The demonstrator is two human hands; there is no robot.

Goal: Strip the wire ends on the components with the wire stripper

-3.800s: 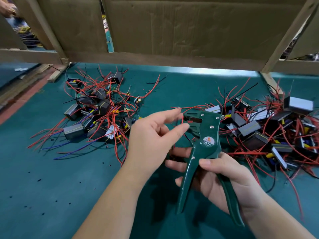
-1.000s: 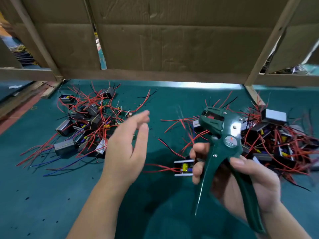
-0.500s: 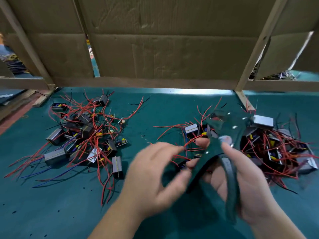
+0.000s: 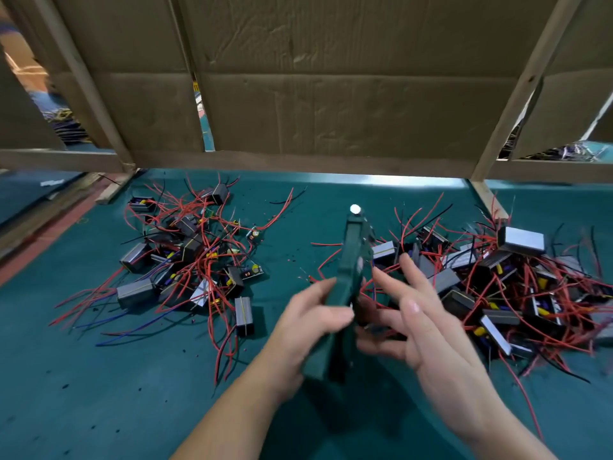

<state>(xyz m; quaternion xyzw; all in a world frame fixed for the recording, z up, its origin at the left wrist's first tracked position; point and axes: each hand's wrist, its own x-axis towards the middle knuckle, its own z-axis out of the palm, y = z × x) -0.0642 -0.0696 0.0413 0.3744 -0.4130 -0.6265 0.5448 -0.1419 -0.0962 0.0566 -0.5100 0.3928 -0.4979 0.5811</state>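
Note:
The green wire stripper [image 4: 352, 260] stands edge-on between my hands, jaws pointing away from me. My left hand [image 4: 308, 320] grips its handles from the left, thumb and fingers curled around them. My right hand [image 4: 414, 317] sits just right of the tool with fingers spread and straight, holding nothing. A heap of grey box components with red wires [image 4: 491, 287] lies to the right on the green mat. A second heap of such components [image 4: 185, 257] lies to the left. The image is motion-blurred around the hands.
A lone grey component [image 4: 243, 315] lies near the left heap. Cardboard panels on a wooden frame [image 4: 331, 94] wall off the back of the green table [image 4: 99, 393]. Small bits of stripped insulation dot the mat.
The stripper has passed from my right hand to my left hand and turned edge-on. My right hand has let go and opened. A component dropped by the left heap.

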